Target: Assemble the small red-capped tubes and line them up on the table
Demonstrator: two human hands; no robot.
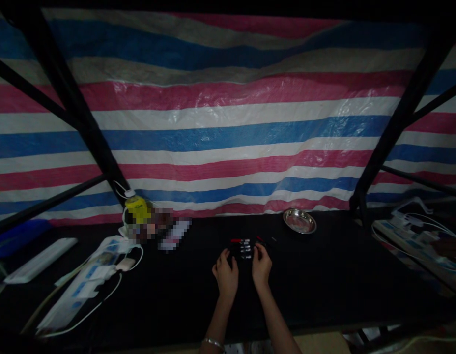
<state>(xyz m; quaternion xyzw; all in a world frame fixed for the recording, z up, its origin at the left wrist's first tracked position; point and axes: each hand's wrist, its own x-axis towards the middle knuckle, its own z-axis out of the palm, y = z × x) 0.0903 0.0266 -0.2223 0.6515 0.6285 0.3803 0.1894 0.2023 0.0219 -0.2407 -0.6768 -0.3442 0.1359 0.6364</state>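
Note:
A small row of dark marker pens (pixel 245 249) with pale printed labels lies at the middle of the black table, side by side; the top one has a red end. At the row's left side, my left hand (pixel 226 275) has curled fingers, with thumb and forefinger around the dark ends. My right hand (pixel 262 265) closes from the right, its thumb and fingertips at the other ends. Dark pen ends blend into the table, so the exact contact is hard to see. Just beyond my right fingers lies another dark, thin piece with a red tip (pixel 259 238).
A shiny round metal dish (pixel 300 221) stands at the back right. On the left are a white power strip (pixel 84 285) with cables, a yellow bottle (pixel 137 209) and a long white box (pixel 42 259). Black frame posts rise at both sides before a striped sheet (pixel 228 142).

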